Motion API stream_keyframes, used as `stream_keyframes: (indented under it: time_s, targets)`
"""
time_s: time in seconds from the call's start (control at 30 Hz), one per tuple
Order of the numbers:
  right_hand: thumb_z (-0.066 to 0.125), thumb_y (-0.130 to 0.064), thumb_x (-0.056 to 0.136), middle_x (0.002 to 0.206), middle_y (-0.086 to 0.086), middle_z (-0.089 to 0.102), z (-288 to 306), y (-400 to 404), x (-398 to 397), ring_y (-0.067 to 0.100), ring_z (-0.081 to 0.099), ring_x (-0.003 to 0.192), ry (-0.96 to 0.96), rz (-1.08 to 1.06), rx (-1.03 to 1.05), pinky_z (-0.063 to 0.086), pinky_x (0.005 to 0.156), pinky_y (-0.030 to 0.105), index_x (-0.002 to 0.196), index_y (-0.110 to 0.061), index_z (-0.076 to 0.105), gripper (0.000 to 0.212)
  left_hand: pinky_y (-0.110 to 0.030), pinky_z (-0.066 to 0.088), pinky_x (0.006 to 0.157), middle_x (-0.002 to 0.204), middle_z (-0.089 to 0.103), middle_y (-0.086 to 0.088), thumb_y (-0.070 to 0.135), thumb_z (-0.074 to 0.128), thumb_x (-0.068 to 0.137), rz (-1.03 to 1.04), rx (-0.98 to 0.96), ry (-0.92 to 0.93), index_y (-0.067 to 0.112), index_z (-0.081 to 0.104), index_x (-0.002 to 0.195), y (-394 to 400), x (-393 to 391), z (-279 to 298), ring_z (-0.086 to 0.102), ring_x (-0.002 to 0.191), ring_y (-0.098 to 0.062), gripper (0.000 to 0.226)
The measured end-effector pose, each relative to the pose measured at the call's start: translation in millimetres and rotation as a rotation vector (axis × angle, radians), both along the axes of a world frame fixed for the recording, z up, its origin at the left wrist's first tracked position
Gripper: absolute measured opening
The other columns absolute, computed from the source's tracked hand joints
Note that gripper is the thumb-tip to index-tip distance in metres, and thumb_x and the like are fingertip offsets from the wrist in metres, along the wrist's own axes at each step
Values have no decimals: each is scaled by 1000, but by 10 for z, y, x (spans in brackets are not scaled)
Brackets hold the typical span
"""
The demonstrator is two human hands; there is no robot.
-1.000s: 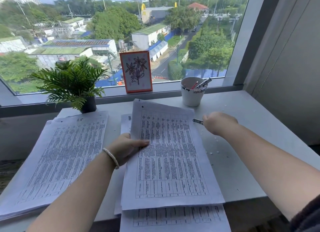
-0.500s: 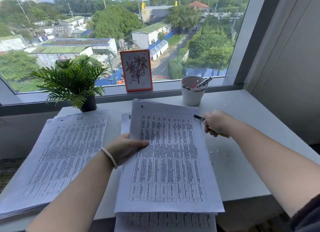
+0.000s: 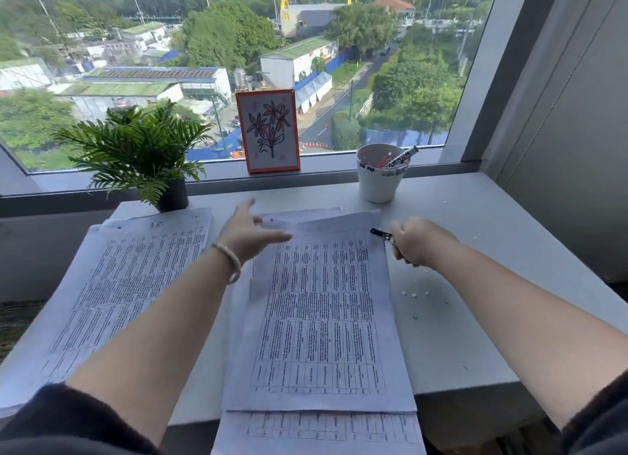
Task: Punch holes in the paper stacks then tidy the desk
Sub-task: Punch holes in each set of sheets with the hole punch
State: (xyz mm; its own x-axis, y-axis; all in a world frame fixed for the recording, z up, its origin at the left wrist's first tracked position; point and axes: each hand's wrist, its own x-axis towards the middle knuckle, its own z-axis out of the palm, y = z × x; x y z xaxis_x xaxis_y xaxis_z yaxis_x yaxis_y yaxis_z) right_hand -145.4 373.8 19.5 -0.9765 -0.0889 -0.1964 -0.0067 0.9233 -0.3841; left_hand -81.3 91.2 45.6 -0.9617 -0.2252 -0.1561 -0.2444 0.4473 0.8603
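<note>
The left hand [image 3: 249,239], fingers spread and blurred, reaches over the top left corner of the middle stack of white printed table sheets [image 3: 319,318]; whether it touches the paper cannot be told. The right hand [image 3: 416,242] curls around a small black-and-metal hole punch [image 3: 382,234] (only its tip shows), just beside the stack's top right corner. A second stack of printed sheets [image 3: 112,284] lies left of the left arm on the white desk [image 3: 475,301]. Small white paper dots [image 3: 414,294] lie near the right forearm.
</note>
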Motion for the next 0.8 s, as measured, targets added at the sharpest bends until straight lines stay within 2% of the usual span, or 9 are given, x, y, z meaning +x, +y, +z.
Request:
stream_keyframes:
  time_s: [0.07, 0.1, 0.17, 0.23, 0.27, 0.33, 0.4, 0.5, 0.8]
  targets:
    - [24, -32, 95, 80, 7, 67, -34, -52, 6, 28, 61, 78, 48, 39, 61, 48, 79, 33, 74, -14, 65, 50, -35, 35, 109, 141, 42, -6, 26, 84, 67, -206, -376, 172, 17, 23, 149, 217, -192, 215, 43, 129, -22, 102]
    - [22, -34, 95, 87, 8, 66, -45, -80, 16, 29, 59, 83, 80, 61, 89, 46, 79, 33, 80, -14, 64, 50, -34, 30, 112, 144, 41, -3, 29, 83, 69, -351, -510, 193, 20, 26, 148, 358, -282, 298, 40, 132, -19, 98]
    - [20, -35, 96, 94, 10, 62, -58, -120, 40, 29, 53, 86, 126, 103, 137, 40, 74, 33, 85, -13, 61, 48, -33, 33, 111, 139, 48, 2, 29, 79, 73, -591, -588, 88, 22, 35, 143, 648, -446, 411, 45, 127, -15, 83]
    - [18, -35, 98, 99, 12, 59, -60, -140, 81, 28, 48, 85, 148, 135, 177, 35, 72, 33, 84, -14, 54, 44, -31, 42, 100, 126, 59, 2, 30, 74, 80, -743, -710, -37, 18, 50, 132, 901, -557, 446, 54, 114, -17, 58]
    - [16, -35, 99, 103, 13, 59, -67, -143, 101, 28, 47, 86, 154, 151, 199, 35, 72, 33, 84, -15, 51, 43, -29, 46, 88, 114, 63, 1, 33, 71, 83, -789, -811, -71, 15, 58, 118, 997, -596, 442, 57, 102, -19, 42]
    - [14, -36, 100, 108, 13, 60, -89, -128, 141, 27, 44, 86, 155, 177, 229, 33, 73, 33, 84, -18, 47, 41, -26, 39, 61, 79, 58, 0, 39, 66, 85, -823, -947, -69, 14, 58, 87, 1117, -658, 403, 49, 76, -20, 26]
    - [13, -35, 100, 109, 12, 61, -109, -97, 164, 27, 42, 86, 150, 186, 227, 33, 73, 33, 83, -18, 45, 40, -26, 33, 56, 66, 47, 0, 38, 65, 86, -831, -971, -85, 12, 55, 78, 1145, -698, 345, 42, 68, -19, 29]
    - [14, -32, 100, 107, 12, 61, -129, -46, 146, 27, 42, 85, 142, 189, 233, 32, 71, 33, 82, -17, 45, 40, -27, 35, 61, 66, 47, 0, 33, 66, 86, -832, -956, -82, 12, 58, 77, 1122, -758, 268, 41, 65, -18, 24]
    - [14, -34, 102, 106, 14, 62, -136, 145, 107, 26, 44, 85, 140, 128, 277, 34, 72, 32, 81, -17, 50, 44, -24, 29, 52, 58, 42, 2, 29, 65, 84, -750, -866, 105, 19, 41, 56, 1287, -796, 56, 39, 61, -20, 37]
